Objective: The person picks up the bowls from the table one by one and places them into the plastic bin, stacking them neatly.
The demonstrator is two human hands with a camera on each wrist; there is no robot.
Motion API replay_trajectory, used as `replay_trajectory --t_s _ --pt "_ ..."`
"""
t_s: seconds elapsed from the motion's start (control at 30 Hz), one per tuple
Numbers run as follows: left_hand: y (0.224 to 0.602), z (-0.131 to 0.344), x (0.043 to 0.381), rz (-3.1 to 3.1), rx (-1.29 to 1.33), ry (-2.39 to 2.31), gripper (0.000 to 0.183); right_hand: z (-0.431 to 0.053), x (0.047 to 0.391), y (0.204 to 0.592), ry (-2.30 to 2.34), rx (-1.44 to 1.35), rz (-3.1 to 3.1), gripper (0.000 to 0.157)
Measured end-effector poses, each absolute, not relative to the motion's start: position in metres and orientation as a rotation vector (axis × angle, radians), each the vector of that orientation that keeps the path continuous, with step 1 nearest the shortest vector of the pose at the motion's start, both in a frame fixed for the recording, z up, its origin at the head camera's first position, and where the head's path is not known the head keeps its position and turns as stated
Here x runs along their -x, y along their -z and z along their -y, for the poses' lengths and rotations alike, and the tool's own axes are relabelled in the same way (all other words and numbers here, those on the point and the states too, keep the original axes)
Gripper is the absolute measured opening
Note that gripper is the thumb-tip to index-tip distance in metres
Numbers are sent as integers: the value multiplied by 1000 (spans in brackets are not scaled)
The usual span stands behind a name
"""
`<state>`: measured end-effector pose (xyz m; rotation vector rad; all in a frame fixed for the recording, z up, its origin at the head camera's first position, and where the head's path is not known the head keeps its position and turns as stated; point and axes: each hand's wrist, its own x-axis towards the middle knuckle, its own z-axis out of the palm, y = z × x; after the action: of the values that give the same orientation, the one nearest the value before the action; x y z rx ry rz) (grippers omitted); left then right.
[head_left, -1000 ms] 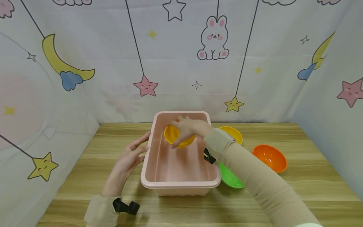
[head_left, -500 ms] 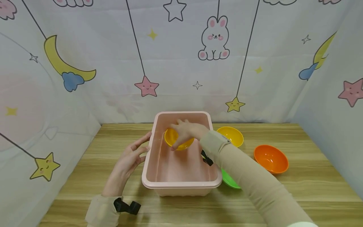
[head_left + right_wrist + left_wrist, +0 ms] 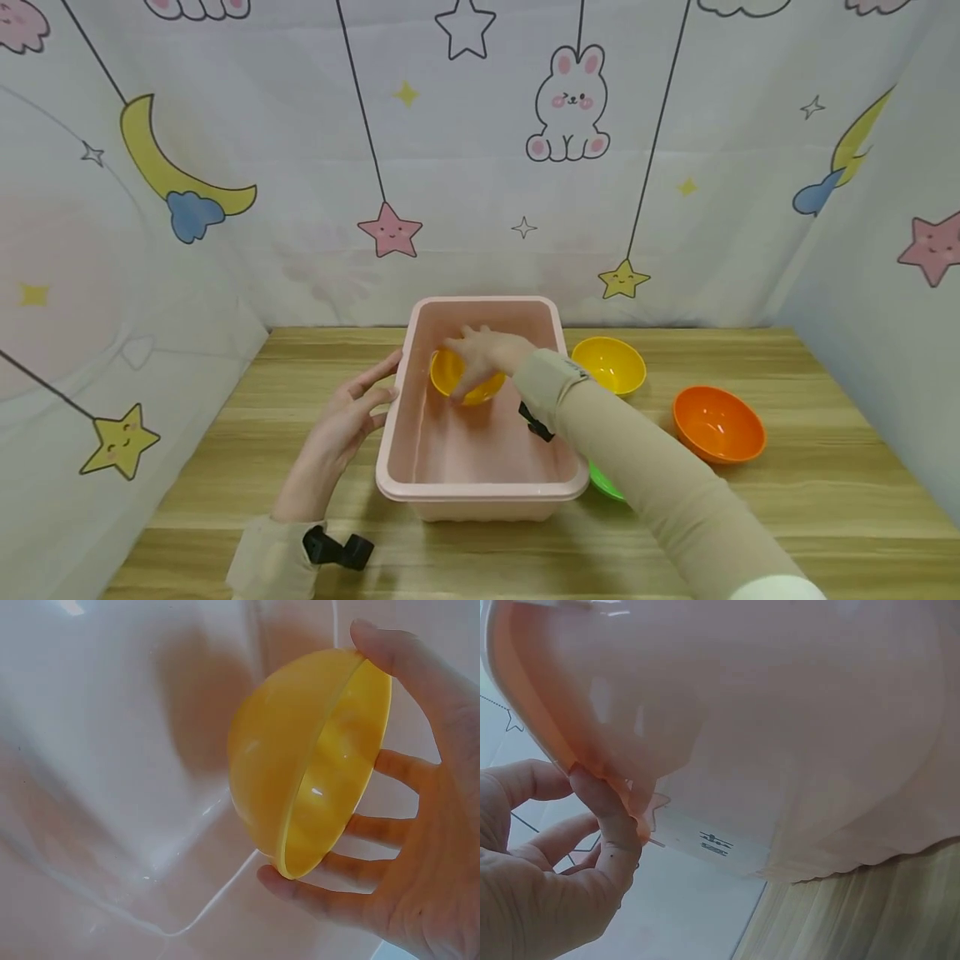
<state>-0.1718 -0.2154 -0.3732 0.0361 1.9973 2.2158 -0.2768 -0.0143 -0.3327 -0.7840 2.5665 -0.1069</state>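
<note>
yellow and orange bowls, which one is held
The glossy round yellow bowl inside the rectangular pink plastic tub, held at its rim by the right hand; the other yellow bowl and round orange bowl stand outside, unheld.

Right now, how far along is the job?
Done, it seems: the left hand is placed against the rectangular pink plastic tub; no released bowl shows inside.
In hand: the glossy round yellow bowl, held inside the tub by the right hand.
Remaining, probably: the other yellow bowl, the round orange bowl and the partly hidden green bowl, outside the tub.
</note>
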Motion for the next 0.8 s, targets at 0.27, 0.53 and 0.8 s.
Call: replay_trajectory --t_s 0.27,0.53,0.8 --pt "375 214 170 -2006 -13 -2204 59 20 276 335 32 782 -2564 89" --pt "373 214 171 -2009 -7 -2212 59 22 277 339 44 737 -2559 91" --pt "372 215 170 -2014 5 -2212 59 24 279 347 71 732 -2561 90"
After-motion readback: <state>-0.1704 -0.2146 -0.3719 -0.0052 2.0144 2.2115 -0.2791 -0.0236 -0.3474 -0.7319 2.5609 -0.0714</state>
